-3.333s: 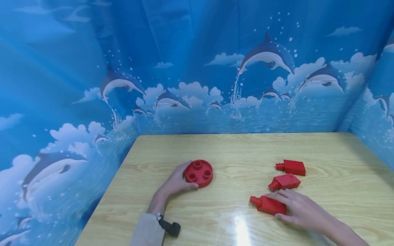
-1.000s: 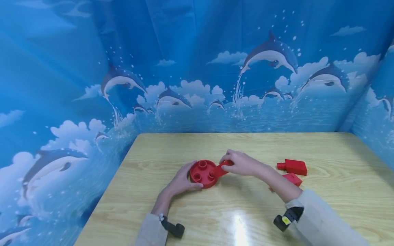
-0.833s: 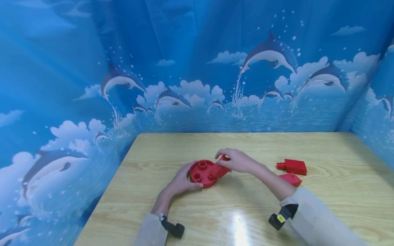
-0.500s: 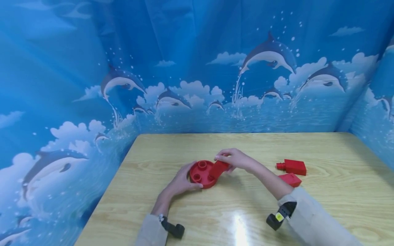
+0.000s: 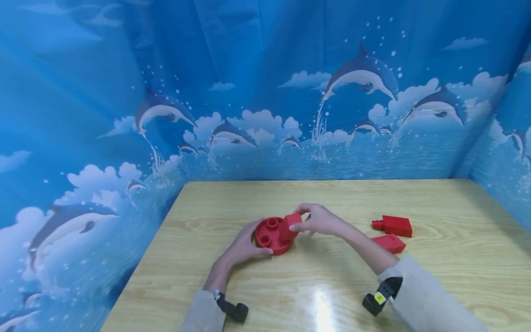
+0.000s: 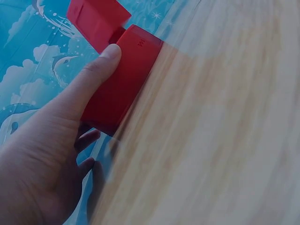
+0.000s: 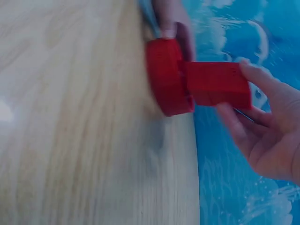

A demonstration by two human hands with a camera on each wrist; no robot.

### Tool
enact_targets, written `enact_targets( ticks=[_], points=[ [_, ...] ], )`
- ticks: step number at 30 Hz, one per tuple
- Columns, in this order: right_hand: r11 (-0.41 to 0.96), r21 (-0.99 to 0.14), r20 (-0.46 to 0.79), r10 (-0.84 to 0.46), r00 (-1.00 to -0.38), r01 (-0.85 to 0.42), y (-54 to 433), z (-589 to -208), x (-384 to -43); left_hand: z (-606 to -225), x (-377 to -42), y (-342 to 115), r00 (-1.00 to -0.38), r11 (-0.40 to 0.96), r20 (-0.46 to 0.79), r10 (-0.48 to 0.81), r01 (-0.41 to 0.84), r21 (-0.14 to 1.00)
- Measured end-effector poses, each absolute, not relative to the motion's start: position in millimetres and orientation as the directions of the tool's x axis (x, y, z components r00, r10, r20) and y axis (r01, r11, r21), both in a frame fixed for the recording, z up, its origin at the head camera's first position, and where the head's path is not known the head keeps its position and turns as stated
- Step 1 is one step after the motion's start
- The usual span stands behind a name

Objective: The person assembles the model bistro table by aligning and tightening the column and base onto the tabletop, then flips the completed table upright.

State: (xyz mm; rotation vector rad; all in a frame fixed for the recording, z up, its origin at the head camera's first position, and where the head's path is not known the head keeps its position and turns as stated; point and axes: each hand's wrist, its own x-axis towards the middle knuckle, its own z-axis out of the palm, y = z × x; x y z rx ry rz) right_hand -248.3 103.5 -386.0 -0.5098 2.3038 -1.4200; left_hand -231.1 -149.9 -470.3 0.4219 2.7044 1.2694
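My left hand (image 5: 244, 243) grips the rim of a round red base (image 5: 265, 249) on the table, thumb along its near side. Two open round sockets show on the base. A red rectangular block (image 5: 287, 230) stands nearly upright over the right-hand socket, its lower end hidden inside the rim. My right hand (image 5: 320, 220) pinches the block's upper part between thumb and fingers. In the right wrist view, the block (image 7: 216, 84) meets the base (image 7: 164, 77); its neck is mostly hidden between them.
To the right lie two more red blocks: one with a threaded neck (image 5: 397, 226), the other (image 5: 390, 243) partly covered by my right forearm. A dolphin-print curtain (image 5: 290, 92) hangs behind the wooden table (image 5: 332, 193).
My right hand has carried the nearest red block from the right side over to the base. Within the last second the block has swung from tilted to nearly upright. My left hand stays on the base.
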Motion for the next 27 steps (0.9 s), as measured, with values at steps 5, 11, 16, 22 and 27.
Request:
enact_targets(
  ticks=[5,11,16,22,27],
  points=[
    [0.578,-0.778,-0.025,-0.419,-0.908,-0.245,92,-391,-243,-471,-231,-150,-0.952,0.613,0.008,0.306,0.204,0.763],
    [0.41,-0.844,0.066,-0.561,-0.825,-0.346,96,-394,-245,-470,-231,-150,-0.95,0.614,0.005,0.311,0.205,0.762],
    [0.24,-0.9,0.09,-0.715,-0.693,-0.364,110,-390,-249,-469,-231,-150,-0.951,0.612,-0.005,0.308,0.194,0.766],
    [0.273,-0.874,0.084,-0.73,-0.678,-0.402,115,-388,-249,-468,-230,-150,-0.951,0.61,0.002,0.308,0.199,0.767],
    [0.443,-0.764,0.093,-0.644,-0.759,-0.47,102,-390,-243,-467,-230,-150,-0.951,0.604,0.002,0.31,0.199,0.771]
  ],
)
